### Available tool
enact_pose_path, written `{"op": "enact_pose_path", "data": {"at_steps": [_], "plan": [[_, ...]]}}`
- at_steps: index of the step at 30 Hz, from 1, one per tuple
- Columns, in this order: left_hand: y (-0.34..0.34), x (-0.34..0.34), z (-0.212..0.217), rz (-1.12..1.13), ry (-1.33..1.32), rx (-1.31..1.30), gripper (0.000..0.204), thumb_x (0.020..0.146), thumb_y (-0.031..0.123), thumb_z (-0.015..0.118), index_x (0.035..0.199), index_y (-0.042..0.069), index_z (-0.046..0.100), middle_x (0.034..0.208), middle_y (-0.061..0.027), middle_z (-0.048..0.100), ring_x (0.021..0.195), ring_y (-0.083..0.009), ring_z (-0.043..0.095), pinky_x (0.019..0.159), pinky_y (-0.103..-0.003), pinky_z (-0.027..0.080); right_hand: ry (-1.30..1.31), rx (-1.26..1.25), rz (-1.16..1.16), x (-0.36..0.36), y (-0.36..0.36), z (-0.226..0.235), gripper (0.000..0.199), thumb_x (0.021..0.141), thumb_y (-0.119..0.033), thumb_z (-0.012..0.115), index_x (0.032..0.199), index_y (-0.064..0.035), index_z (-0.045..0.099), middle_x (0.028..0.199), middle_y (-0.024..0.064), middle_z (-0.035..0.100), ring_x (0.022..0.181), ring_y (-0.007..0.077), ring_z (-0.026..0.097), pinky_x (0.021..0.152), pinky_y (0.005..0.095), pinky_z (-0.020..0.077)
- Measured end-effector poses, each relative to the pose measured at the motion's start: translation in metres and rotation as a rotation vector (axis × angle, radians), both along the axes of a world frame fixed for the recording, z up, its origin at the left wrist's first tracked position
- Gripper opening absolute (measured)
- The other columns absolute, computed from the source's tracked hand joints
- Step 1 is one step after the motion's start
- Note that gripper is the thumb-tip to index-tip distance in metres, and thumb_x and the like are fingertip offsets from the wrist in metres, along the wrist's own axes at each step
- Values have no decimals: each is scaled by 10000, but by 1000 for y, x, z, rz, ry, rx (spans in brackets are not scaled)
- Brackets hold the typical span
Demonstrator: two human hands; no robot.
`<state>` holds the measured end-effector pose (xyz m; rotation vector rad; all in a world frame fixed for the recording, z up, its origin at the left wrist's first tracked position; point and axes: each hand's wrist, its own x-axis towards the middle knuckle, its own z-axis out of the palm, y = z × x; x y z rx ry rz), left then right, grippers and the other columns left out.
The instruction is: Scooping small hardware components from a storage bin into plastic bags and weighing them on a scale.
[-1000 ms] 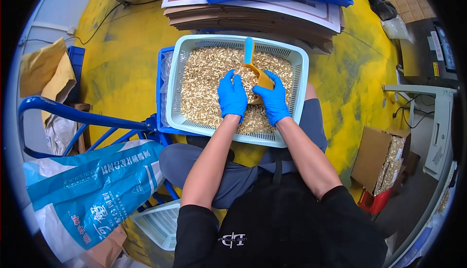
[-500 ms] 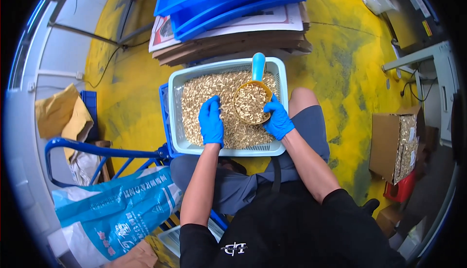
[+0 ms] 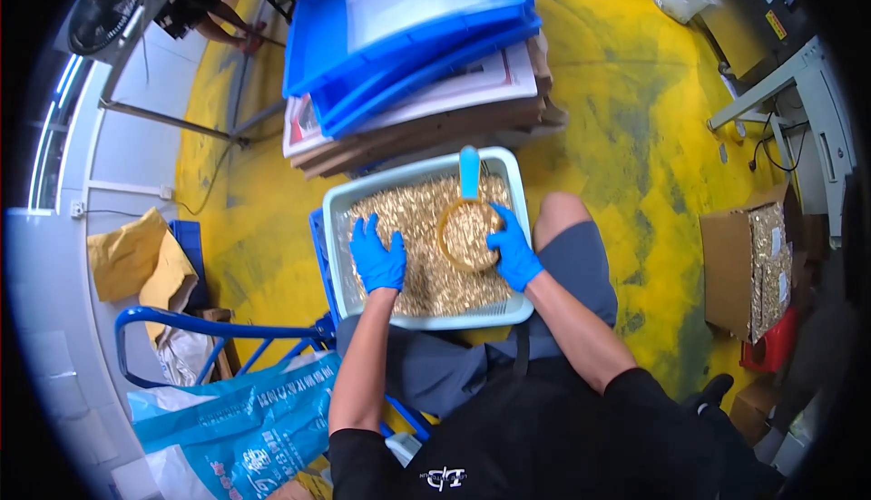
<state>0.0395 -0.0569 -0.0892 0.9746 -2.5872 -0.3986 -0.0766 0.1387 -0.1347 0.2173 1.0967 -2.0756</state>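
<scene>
A pale green plastic basket (image 3: 435, 322) sits before me, filled with a layer of small gold-coloured metal pieces (image 3: 419, 202). A scoop (image 3: 469, 174) with a yellow round bowl and a light blue handle rests over the pieces at the basket's right side, heaped with the same pieces. My right hand (image 3: 515, 253), in a blue glove, grips the bowl's right rim; its handle points away from me. My left hand (image 3: 377, 257), also gloved in blue, is over the pieces on the left with fingers spread, holding nothing.
Blue trays (image 3: 408, 19) are stacked on flattened cardboard (image 3: 426, 128) beyond the basket. To the left stand a blue metal trolley handle (image 3: 227, 328) and a blue-and-white sack (image 3: 245, 423). An open carton (image 3: 730, 264) is at right. Another person's legs (image 3: 222, 33) show far left.
My left hand has shifted left and its fingers have spread. My right hand still holds the scoop's rim. The whole view has tilted, so the basket appears lower.
</scene>
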Motion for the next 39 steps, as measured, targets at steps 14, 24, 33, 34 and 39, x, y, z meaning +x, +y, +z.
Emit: {"op": "enact_pose_path", "data": {"at_steps": [14, 24, 33, 34, 39], "plan": [[-72, -314, 180, -122, -187, 11, 705, 681, 593, 542, 1139, 57, 551, 1112, -201, 549, 1058, -342, 509, 908, -376, 396, 121, 153, 74, 24, 5, -16, 619, 600, 23, 639, 1189, -41, 459, 996, 72, 520, 878, 171, 511, 754, 268, 455], [-9, -369, 199, -81, -375, 174, 740, 580, 477, 678, 1159, 42, 521, 1182, -209, 502, 1067, -339, 516, 890, -396, 424, 275, 262, 151, 11, 9, -2, 639, 594, -34, 630, 1209, -34, 454, 1045, 91, 523, 925, 179, 501, 827, 275, 419], [-53, -349, 172, -431, -165, 230, 341, 731, 277, 446, 868, 48, 658, 949, -218, 595, 908, -386, 562, 820, -417, 432, 294, 243, 137, 22, 16, -14, 618, 613, -30, 630, 1204, -25, 451, 1027, 88, 528, 908, 174, 507, 809, 269, 431], [-59, -342, 168, -390, -64, 123, 317, 748, 284, 455, 852, 68, 662, 951, -208, 593, 912, -375, 560, 826, -416, 428, 325, 238, 124, 27, 17, -18, 612, 623, -24, 625, 1209, -26, 445, 1025, 89, 528, 903, 173, 510, 795, 267, 438], [-82, -261, 248, -505, 585, -296, 68, 783, 118, 557, 803, 70, 601, 754, -182, 587, 668, -346, 570, 601, -364, 457, 126, 214, 171, 26, 2, -4, 550, 694, 12, 609, 1205, -38, 412, 846, 91, 548, 657, 135, 536, 574, 269, 471]]}}
